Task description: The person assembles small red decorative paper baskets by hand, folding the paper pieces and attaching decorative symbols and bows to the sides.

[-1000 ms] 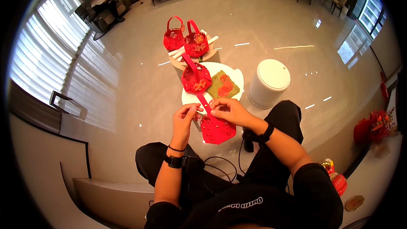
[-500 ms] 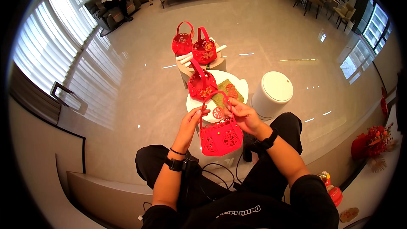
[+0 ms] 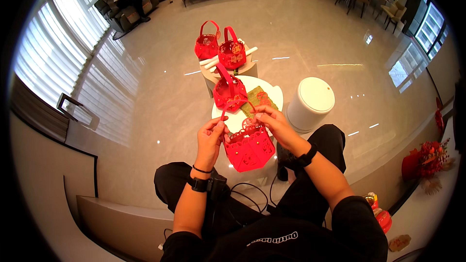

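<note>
Since 0.5 s ago, the red basket (image 3: 250, 150) has turned so that the edge between 2 of its panels faces the wearer, and the left hand (image 3: 210, 135) has shifted outward, farther from the right hand (image 3: 274, 123). Left thumb and fingers are clamped on the left side of the basket's handle (image 3: 224, 113). Right fingers bend together at the handle's right side; I cannot tell whether they grip it. Held up, the basket is between the knees and a white table (image 3: 234, 122), its bottom edge tilted. On that table, 1 finished-looking basket (image 3: 230, 92) stands beside a green mat (image 3: 252, 98). Beyond, 2 more baskets (image 3: 232, 56) stand near white rolls (image 3: 251, 51).
</note>
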`<state>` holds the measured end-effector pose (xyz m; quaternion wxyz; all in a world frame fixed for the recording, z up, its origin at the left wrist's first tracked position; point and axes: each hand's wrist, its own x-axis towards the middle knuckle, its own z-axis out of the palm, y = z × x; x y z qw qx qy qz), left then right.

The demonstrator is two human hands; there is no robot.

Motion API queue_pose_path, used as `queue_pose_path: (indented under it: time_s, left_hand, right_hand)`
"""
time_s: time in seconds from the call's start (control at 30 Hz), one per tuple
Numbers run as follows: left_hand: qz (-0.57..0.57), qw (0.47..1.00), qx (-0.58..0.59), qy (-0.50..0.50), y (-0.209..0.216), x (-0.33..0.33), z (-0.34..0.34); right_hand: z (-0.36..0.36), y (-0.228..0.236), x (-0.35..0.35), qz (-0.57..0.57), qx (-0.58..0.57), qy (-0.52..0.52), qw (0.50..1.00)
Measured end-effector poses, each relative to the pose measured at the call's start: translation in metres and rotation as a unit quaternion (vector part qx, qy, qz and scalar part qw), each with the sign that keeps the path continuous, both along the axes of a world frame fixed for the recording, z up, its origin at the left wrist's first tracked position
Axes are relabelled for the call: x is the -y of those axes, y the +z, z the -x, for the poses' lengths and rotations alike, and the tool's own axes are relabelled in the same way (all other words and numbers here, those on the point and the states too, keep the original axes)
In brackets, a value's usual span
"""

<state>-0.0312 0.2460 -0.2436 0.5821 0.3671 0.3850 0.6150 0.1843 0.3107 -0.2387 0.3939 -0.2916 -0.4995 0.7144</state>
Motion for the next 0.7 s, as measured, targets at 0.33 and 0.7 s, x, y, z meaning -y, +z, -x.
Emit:
queue_pose_path:
  time_s: [0.33, 0.7]
  left_hand:
    - [0.004, 1.000, 0.001, -0.006, -0.001, 0.002, -0.002]
    - [-0.004, 0.997, -0.063, -0.054, 0.000, 0.003, -0.009]
  right_hand:
    - [0.001, -0.003, -0.005, -0.006, 0.023, 0.005, 1.000]
    - [0.004, -0.013, -0.001, -0.059, 0.073, -0.020, 0.995]
